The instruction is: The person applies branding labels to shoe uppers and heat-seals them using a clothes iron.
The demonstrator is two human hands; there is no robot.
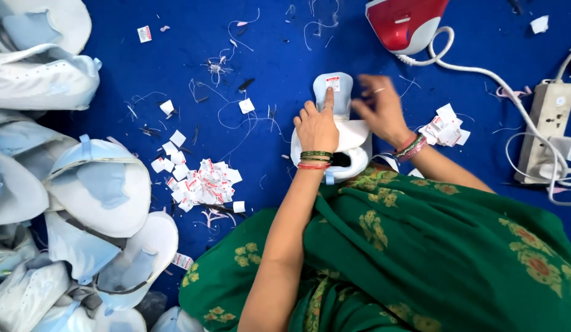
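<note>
Seen from the head camera, a person's left hand presses an extended forefinger on a small label atop a white and pale-blue shoe upper lying on the blue floor. The right hand hovers just beside it, fingers loosely spread, holding nothing. Loose labels and stacked uppers lie to the left; an iron sits beyond.

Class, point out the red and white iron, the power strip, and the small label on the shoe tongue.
iron [403,23]: head view, red body.
power strip [546,117]: head view, top face.
label [332,83]: head view, centre.
</note>
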